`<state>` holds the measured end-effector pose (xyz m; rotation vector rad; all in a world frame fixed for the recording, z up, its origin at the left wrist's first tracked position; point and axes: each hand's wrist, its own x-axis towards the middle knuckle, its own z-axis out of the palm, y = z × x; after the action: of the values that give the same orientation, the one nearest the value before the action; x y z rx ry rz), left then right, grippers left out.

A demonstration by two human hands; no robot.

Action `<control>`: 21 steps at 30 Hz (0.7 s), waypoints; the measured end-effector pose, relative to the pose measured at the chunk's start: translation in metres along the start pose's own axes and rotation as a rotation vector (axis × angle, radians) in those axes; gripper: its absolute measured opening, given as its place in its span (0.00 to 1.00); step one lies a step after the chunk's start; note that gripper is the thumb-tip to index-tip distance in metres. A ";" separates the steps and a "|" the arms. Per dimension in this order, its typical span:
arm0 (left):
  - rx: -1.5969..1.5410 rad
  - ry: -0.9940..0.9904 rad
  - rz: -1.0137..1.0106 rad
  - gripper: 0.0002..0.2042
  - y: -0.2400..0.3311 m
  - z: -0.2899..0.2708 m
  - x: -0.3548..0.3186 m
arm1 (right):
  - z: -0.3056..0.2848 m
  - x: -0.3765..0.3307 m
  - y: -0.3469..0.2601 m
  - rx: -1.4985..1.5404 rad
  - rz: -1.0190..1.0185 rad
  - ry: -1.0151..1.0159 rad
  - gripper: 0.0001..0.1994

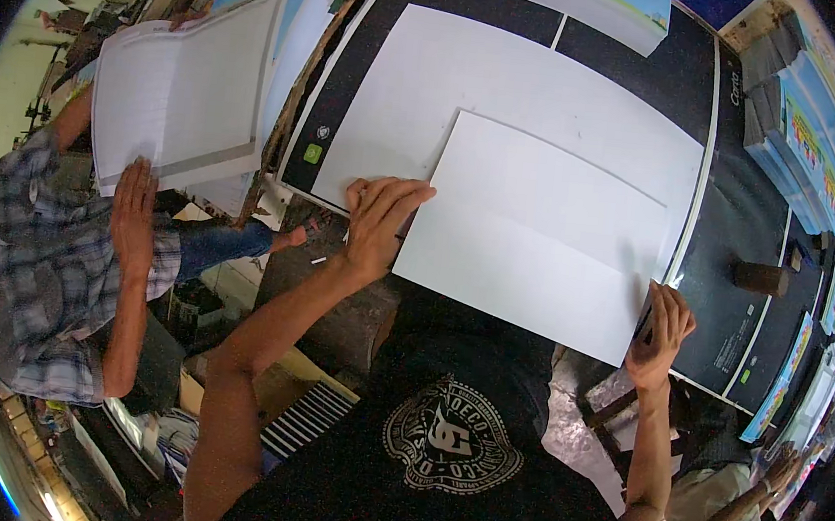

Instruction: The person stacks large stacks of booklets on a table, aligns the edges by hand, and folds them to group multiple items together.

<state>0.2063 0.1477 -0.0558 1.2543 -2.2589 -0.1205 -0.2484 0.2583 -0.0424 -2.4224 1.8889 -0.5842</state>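
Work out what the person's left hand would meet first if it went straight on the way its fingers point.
The near-left edge of the smaller white paper, right at the left hand's fingertips; contact may already exist, as depth is unclear.

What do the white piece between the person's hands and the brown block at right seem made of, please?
The white piece looks like matte paper or card: flat, crisp-edged, no glare. The brown block may be dull wood, judging by colour; metal remains possible.
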 end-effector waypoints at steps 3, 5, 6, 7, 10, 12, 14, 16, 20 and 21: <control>-0.027 0.016 -0.011 0.29 0.000 0.001 -0.001 | 0.000 -0.001 0.001 0.008 -0.002 -0.004 0.38; -0.045 0.019 -0.024 0.27 0.005 -0.002 0.004 | 0.002 -0.003 0.003 0.005 -0.006 -0.002 0.39; -0.070 0.020 -0.036 0.26 0.008 -0.003 0.006 | 0.002 -0.005 0.004 -0.008 0.004 0.001 0.39; -0.059 0.025 -0.041 0.26 0.008 -0.003 0.004 | 0.001 0.000 0.000 -0.018 0.008 0.004 0.40; -0.078 0.031 -0.069 0.27 0.010 -0.003 0.000 | -0.008 0.008 -0.011 0.067 0.004 0.025 0.34; -0.120 0.047 -0.123 0.29 0.013 -0.004 0.000 | -0.006 0.005 -0.008 0.052 0.021 0.007 0.34; -0.134 0.065 -0.139 0.29 0.017 -0.005 0.001 | -0.007 0.006 -0.007 0.048 0.019 0.001 0.34; -0.149 0.085 -0.152 0.29 0.018 -0.005 0.001 | -0.007 0.006 -0.005 0.041 0.018 -0.004 0.35; -0.124 0.059 -0.112 0.27 0.014 -0.007 0.005 | -0.008 0.007 -0.002 0.066 -0.002 0.009 0.32; -0.097 0.038 -0.068 0.26 0.012 -0.008 0.007 | -0.010 0.009 -0.002 0.045 -0.007 -0.014 0.30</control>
<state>0.1984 0.1503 -0.0419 1.2710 -2.1523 -0.2267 -0.2477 0.2526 -0.0301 -2.3999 1.8426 -0.6023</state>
